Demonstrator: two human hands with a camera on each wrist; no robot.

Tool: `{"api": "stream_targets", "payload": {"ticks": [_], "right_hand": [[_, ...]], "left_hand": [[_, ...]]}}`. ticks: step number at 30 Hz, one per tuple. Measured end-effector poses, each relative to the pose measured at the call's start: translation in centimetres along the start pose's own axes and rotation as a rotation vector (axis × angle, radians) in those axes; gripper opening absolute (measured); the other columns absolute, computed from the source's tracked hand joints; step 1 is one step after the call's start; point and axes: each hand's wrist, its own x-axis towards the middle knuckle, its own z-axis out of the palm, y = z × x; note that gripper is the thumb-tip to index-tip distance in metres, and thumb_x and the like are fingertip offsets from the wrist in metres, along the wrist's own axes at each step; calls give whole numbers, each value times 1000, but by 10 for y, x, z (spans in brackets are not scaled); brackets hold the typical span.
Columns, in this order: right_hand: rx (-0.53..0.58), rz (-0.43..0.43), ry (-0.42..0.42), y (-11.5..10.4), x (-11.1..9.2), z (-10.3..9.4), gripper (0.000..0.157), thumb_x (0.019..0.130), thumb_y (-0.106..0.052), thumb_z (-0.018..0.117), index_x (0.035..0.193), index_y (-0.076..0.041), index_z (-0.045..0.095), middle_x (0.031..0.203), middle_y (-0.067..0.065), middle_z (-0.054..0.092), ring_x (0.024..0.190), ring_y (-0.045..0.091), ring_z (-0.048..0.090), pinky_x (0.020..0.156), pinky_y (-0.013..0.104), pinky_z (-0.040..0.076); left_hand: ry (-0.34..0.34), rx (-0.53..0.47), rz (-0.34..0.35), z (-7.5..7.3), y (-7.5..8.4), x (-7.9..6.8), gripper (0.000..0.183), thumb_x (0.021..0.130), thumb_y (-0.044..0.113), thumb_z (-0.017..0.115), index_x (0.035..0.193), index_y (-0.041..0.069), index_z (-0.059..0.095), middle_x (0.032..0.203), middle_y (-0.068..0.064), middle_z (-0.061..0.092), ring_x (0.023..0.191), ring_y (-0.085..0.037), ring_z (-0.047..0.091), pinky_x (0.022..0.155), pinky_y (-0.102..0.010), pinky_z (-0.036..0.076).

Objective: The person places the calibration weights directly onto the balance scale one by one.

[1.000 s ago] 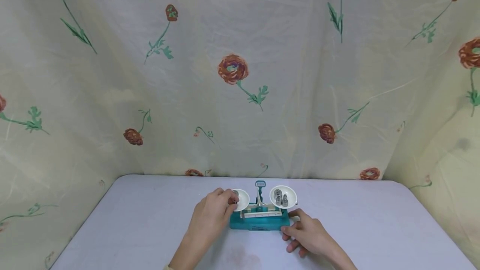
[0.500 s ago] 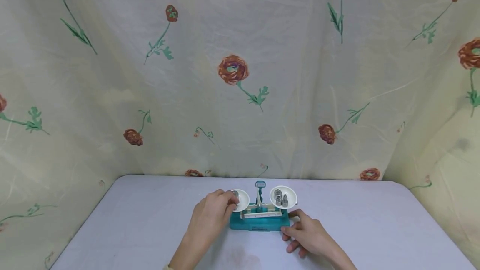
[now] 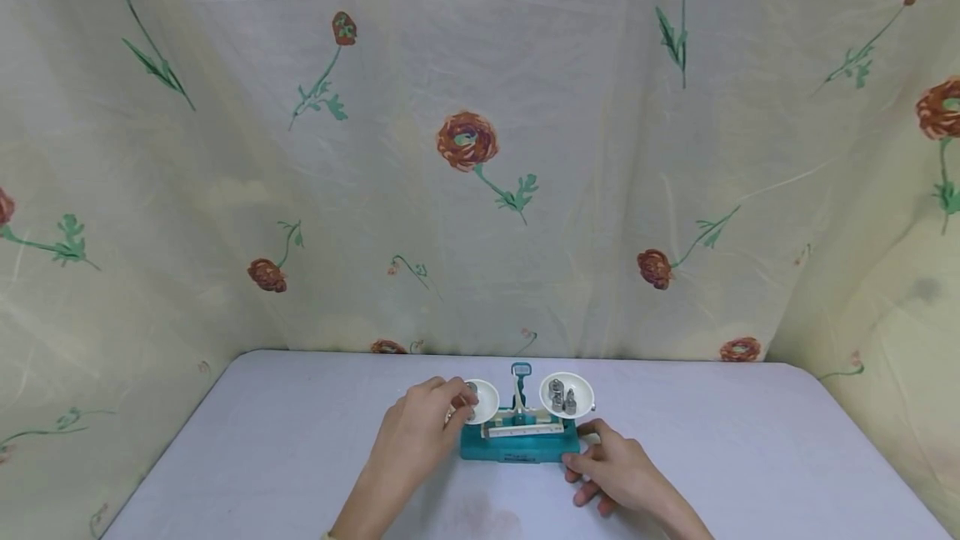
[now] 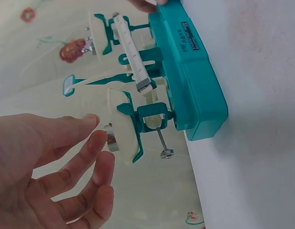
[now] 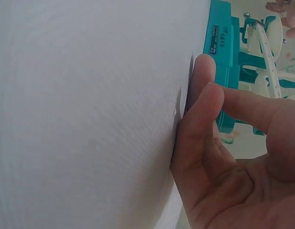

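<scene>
A teal balance scale (image 3: 520, 446) with two white pans stands on the table. At the left pan (image 3: 487, 401), my left hand (image 3: 420, 427) has its thumb and fingertips apart, close beside a shiny metal weight (image 4: 111, 138) sitting on that pan. In the head view those fingers partly cover the weight. My right hand (image 3: 618, 467) holds the right end of the base, thumb at the front corner and index finger behind it. Several metal weights (image 3: 558, 394) stand together on the right pan (image 3: 583, 386).
Under the scale is a table with a pale cloth (image 3: 300, 440). A flower-patterned curtain (image 3: 360, 190) hangs behind it and along both sides. A threaded rod with a metal nut (image 4: 167, 153) sticks out from the beam's left end.
My left thumb and fingers have parted and drawn slightly left from the weight, which stays on the left pan. The right hand keeps its place at the base.
</scene>
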Motion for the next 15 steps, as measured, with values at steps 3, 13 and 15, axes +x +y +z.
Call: {"api": "stream_targets", "payload": {"ticks": [3, 13, 15], "right_hand": [[1, 12, 4, -1, 0, 0, 51, 102, -18, 71, 142, 5, 49, 84, 1, 77, 63, 16, 74, 48, 30, 57], [3, 19, 6, -1, 0, 0, 51, 102, -17, 71, 142, 4, 50, 84, 1, 76, 63, 16, 73, 48, 30, 57], [2, 23, 9, -1, 0, 0, 50, 102, -17, 72, 142, 4, 50, 84, 1, 76, 63, 17, 73, 48, 30, 57]], "left_hand": [[-10, -25, -1, -2, -1, 0, 9, 96, 18, 82, 104, 22, 79, 96, 2, 78, 73, -6, 63, 59, -19, 50], [-165, -178, -9, -11, -1, 0, 10, 100, 21, 78, 109, 23, 78, 100, 6, 77, 78, -6, 60, 69, -17, 55], [-223, -239, 14, -14, -3, 0, 11, 101, 19, 77, 112, 22, 78, 101, 6, 77, 80, -7, 60, 70, -17, 55]]}}
